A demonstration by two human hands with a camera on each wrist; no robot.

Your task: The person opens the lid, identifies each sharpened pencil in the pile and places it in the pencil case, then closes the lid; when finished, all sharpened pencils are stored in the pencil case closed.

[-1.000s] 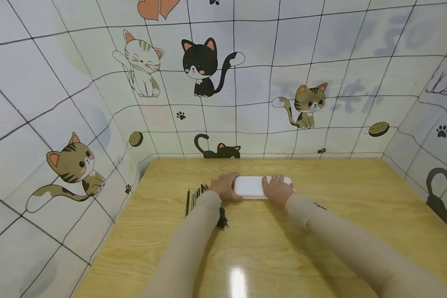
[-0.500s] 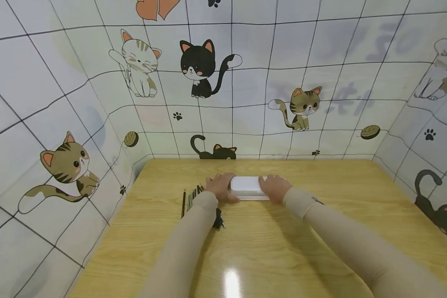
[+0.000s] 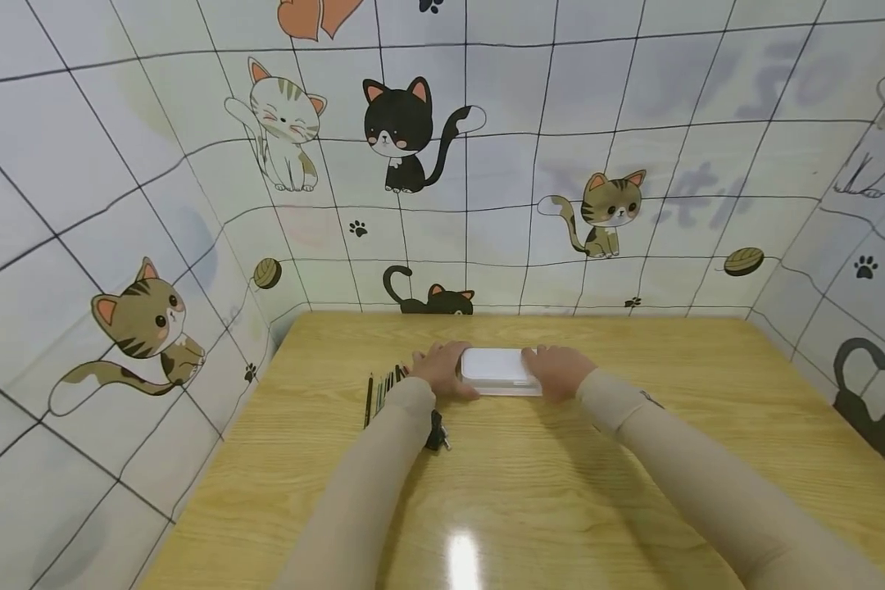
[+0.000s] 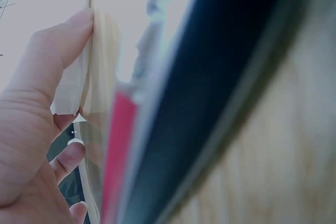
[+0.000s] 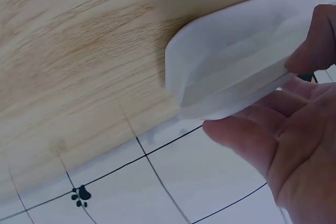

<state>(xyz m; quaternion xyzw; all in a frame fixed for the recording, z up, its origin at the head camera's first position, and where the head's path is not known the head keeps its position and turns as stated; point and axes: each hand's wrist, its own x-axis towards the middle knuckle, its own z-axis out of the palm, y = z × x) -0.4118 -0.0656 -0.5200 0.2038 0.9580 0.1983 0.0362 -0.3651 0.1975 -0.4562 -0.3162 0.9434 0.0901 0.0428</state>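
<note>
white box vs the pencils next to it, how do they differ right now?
The white box is gripped at both ends, left hand and right hand; the pencils lie untouched beside the left wrist. The box is one broad, rounded, pale piece; the pencils are several thin dark sticks in a loose row. The box lies crosswise to the person; the pencils point away from them. Both are on the wooden table.

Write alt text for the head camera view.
Two hands, left and right, grip the ends of a white box on a wooden table. Pencils lie left of it; cartoon-cat walls surround the table.
</note>
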